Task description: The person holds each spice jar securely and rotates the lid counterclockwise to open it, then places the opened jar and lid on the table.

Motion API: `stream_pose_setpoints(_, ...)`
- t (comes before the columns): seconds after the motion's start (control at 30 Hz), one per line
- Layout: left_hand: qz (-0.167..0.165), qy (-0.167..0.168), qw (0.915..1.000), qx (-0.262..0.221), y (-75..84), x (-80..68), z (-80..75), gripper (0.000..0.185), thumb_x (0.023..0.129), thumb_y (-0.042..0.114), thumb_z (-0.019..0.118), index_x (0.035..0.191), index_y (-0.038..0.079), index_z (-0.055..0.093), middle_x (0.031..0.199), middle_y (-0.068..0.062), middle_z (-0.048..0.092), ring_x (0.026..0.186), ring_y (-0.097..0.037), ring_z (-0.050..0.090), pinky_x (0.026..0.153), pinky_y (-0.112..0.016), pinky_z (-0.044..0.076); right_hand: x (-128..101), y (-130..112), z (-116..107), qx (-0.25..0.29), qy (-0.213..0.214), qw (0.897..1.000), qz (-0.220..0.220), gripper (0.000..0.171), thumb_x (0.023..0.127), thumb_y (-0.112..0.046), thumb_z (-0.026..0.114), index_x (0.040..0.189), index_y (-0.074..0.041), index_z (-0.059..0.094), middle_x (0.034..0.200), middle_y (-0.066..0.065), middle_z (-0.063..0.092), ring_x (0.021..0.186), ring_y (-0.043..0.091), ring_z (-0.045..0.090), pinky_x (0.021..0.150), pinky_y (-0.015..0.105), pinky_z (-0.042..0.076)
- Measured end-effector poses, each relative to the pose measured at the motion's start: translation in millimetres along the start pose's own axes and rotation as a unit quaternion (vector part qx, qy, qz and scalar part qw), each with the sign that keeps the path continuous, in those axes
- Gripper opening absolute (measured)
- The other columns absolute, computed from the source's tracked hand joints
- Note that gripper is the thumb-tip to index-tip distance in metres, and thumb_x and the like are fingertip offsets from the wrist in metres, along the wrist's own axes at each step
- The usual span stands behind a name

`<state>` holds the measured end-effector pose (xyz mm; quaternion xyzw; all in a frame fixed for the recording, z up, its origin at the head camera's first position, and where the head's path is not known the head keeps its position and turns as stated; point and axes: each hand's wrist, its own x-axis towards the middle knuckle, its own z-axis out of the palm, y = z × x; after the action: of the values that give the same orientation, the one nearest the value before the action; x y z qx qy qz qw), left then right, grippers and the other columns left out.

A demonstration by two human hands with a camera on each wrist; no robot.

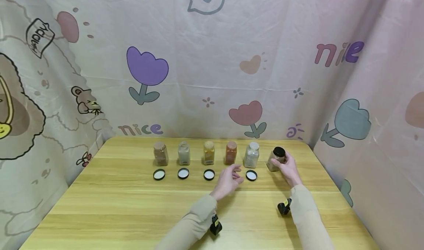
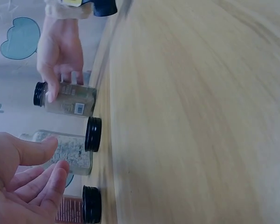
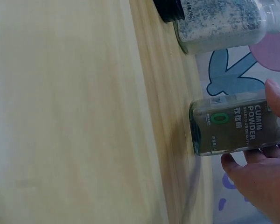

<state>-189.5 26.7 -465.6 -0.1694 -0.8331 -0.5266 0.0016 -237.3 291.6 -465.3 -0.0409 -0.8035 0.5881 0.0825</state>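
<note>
My right hand [image 1: 289,169] grips a cumin powder jar [image 1: 273,163] with a black lid [image 1: 279,151] on it, at the right end of a row of jars. The jar leans a little; whether its base touches the table I cannot tell. Its label reads in the right wrist view, where the hand's thumb and fingers [image 3: 256,170] lie on opposite sides of the jar. My left hand [image 1: 228,182] hovers in front of an uncapped jar of reddish powder [image 1: 230,154], fingers loosely bent, holding nothing. Beside it stands an uncapped jar of pale, speckled contents [image 1: 251,156].
Uncapped jars of brown [image 1: 161,155], pale [image 1: 183,155] and yellow powder [image 1: 209,154] stand farther left. Black lids [image 1: 159,174] lie white side up before the jars; the lid [image 2: 92,205] by the reddish jar is hidden in the head view. A printed curtain [image 1: 205,58] hangs behind the wooden table [image 1: 132,206].
</note>
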Motion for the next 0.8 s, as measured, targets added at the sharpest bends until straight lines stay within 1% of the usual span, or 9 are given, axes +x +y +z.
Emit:
stream_pose_setpoints(0.13, 0.000, -0.001, 0.9996, -0.029, -0.3, -4.8, -7.5, 0.053, 0.085, -0.003, 0.075, 0.134, -0.006, 0.057, 0.123, -0.025, 0.068, 0.098, -0.029, 0.070, 0.087, -0.034, 0.062, -4.9, -0.2, -4.3, -0.011, -0.012, 1.000, -0.005, 0.055, 0.095, -0.009, 0.069, 0.143, 0.002, 0.045, 0.138, 0.025, 0.054, 0.096, -0.012, 0.051, 0.088, 0.003, 0.043)
stream_pose_setpoints(0.2, 0.004, 0.000, 0.9993, -0.038, -2.8, -6.6, -11.1, 0.052, 0.085, -0.003, 0.074, 0.134, -0.006, 0.057, 0.123, -0.027, 0.067, 0.099, -0.031, 0.070, 0.087, -0.034, 0.062, -7.3, -0.5, -6.2, -0.014, -0.018, 1.000, -0.006, 0.056, 0.094, -0.009, 0.070, 0.143, 0.002, 0.045, 0.138, 0.024, 0.054, 0.097, -0.012, 0.051, 0.088, 0.003, 0.043)
stream_pose_setpoints(0.33, 0.024, 0.004, 0.9990, -0.037, -8.6, -9.6, -18.6, 0.049, 0.085, -0.002, 0.074, 0.131, -0.007, 0.059, 0.120, -0.028, 0.069, 0.097, -0.032, 0.072, 0.086, -0.031, 0.063, -11.5, -1.0, -9.1, -0.019, -0.024, 1.000, -0.008, 0.059, 0.091, -0.008, 0.073, 0.142, 0.004, 0.046, 0.134, 0.021, 0.058, 0.096, -0.012, 0.053, 0.087, 0.004, 0.044)
stream_pose_setpoints(0.37, 0.026, 0.007, 0.9990, -0.035, -9.5, -10.4, -20.8, 0.048, 0.086, -0.001, 0.074, 0.131, -0.006, 0.059, 0.119, -0.027, 0.070, 0.097, -0.032, 0.072, 0.085, -0.029, 0.063, -12.7, -1.4, -9.7, -0.022, -0.025, 0.999, -0.009, 0.059, 0.090, -0.008, 0.075, 0.141, 0.004, 0.047, 0.132, 0.020, 0.059, 0.095, -0.011, 0.053, 0.087, 0.004, 0.045)
stream_pose_setpoints(0.47, 0.040, 0.007, 0.9985, -0.036, -11.0, -13.3, -28.2, 0.046, 0.086, 0.000, 0.075, 0.129, -0.008, 0.060, 0.117, -0.027, 0.071, 0.096, -0.033, 0.072, 0.085, -0.030, 0.063, -16.3, -2.6, -12.5, -0.037, -0.032, 0.999, -0.007, 0.062, 0.088, -0.010, 0.077, 0.140, 0.005, 0.048, 0.132, 0.022, 0.060, 0.095, -0.010, 0.054, 0.087, 0.005, 0.045)
stream_pose_setpoints(0.53, 0.041, 0.005, 0.9984, -0.039, -10.7, -15.1, -33.4, 0.047, 0.086, 0.000, 0.074, 0.130, -0.007, 0.059, 0.117, -0.026, 0.071, 0.097, -0.033, 0.072, 0.087, -0.032, 0.062, -18.7, -3.4, -14.2, -0.050, -0.040, 0.998, -0.004, 0.065, 0.087, -0.012, 0.079, 0.141, 0.004, 0.047, 0.135, 0.024, 0.059, 0.095, -0.009, 0.054, 0.087, 0.006, 0.045)
stream_pose_setpoints(0.63, 0.043, 0.004, 0.9980, -0.046, -10.0, -16.7, -40.7, 0.048, 0.087, 0.000, 0.075, 0.131, -0.008, 0.058, 0.118, -0.026, 0.070, 0.099, -0.034, 0.070, 0.091, -0.039, 0.061, -21.5, -4.3, -16.6, -0.069, -0.054, 0.996, 0.001, 0.069, 0.085, -0.016, 0.080, 0.142, 0.003, 0.047, 0.139, 0.027, 0.057, 0.100, -0.006, 0.055, 0.091, 0.010, 0.044)
stream_pose_setpoints(0.8, 0.047, 0.009, 0.9969, -0.062, -9.8, -18.7, -51.1, 0.048, 0.086, 0.000, 0.075, 0.129, -0.008, 0.058, 0.117, -0.029, 0.067, 0.101, -0.038, 0.068, 0.095, -0.045, 0.059, -25.2, -5.4, -16.9, -0.095, -0.067, 0.993, -0.004, 0.068, 0.083, -0.018, 0.083, 0.138, 0.003, 0.050, 0.133, 0.026, 0.061, 0.104, 0.004, 0.058, 0.095, 0.015, 0.044)
